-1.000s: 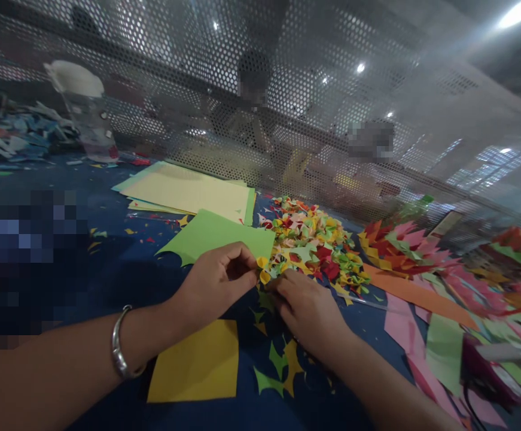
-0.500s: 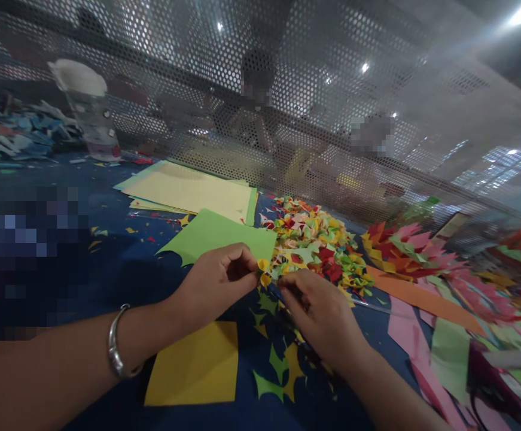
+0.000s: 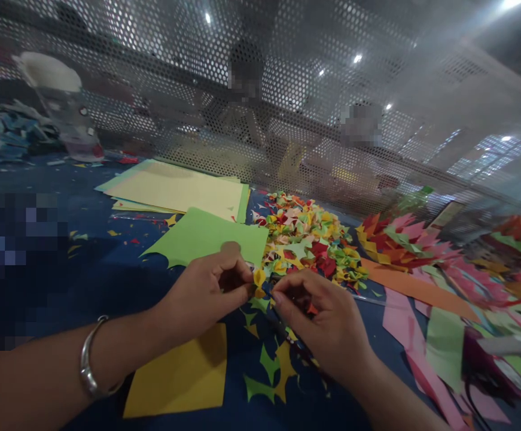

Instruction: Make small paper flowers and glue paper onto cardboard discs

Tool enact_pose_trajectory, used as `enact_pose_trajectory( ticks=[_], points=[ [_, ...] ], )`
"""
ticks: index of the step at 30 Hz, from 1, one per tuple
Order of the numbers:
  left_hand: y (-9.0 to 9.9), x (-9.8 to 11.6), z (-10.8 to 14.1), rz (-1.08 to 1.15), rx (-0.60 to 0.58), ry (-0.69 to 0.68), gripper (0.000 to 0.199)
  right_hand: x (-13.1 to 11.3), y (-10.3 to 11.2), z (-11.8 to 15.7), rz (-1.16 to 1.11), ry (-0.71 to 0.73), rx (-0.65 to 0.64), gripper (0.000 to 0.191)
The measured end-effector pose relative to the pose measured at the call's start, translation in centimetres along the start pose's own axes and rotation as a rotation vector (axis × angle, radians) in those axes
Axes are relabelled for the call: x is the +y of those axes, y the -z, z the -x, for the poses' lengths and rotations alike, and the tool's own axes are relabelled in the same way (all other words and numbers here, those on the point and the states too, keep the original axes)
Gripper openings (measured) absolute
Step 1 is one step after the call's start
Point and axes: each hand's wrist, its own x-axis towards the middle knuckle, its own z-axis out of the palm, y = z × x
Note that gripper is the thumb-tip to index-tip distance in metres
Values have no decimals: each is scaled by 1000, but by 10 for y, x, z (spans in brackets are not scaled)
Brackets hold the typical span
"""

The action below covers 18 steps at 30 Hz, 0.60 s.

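Observation:
Near the middle of the view, my left hand (image 3: 209, 287) pinches a small curled yellow paper piece (image 3: 259, 281) between thumb and fingertips. Just to its right, my right hand (image 3: 325, 311) has its thumb and fingers pressed together close to that piece; whatever sits in that pinch is too small to make out. A sheet of green paper (image 3: 206, 236) with a scalloped edge lies beyond my left hand. Below my left wrist is a yellow sheet (image 3: 183, 374). Pointed green paper scraps (image 3: 260, 389) lie on the table between my forearms.
Beyond my hands is a heap of small curled paper pieces (image 3: 314, 233), beside stacked pale yellow sheets (image 3: 183, 185). Layered paper flowers (image 3: 404, 242), paper strips (image 3: 399, 320) and a purple object (image 3: 488, 365) lie on the right. A plastic cup (image 3: 69, 114) stands near a perforated metal panel (image 3: 161, 78).
The view has shifted slightly, so most things sit further left. My right hand's fingertips have come closer to the yellow paper piece, which my left hand still pinches.

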Motion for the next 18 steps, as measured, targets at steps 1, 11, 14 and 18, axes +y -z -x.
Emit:
enact_pose_trajectory(
  ticks=[1,11,14,18],
  points=[
    [0,0,0,-1,4,6,8,0,0,1,-13,-4,-1,6],
    [-4,2,1,-4,2,17,11,0,-4,3,-41,-1,-1,8],
    [-4,1,1,-22,-4,-1,9,0,-5,3,-37,9,-1,7],
    [-4,0,2,-51,-7,-12,9,1,-7,2,-19,42,4,8]
  ],
)
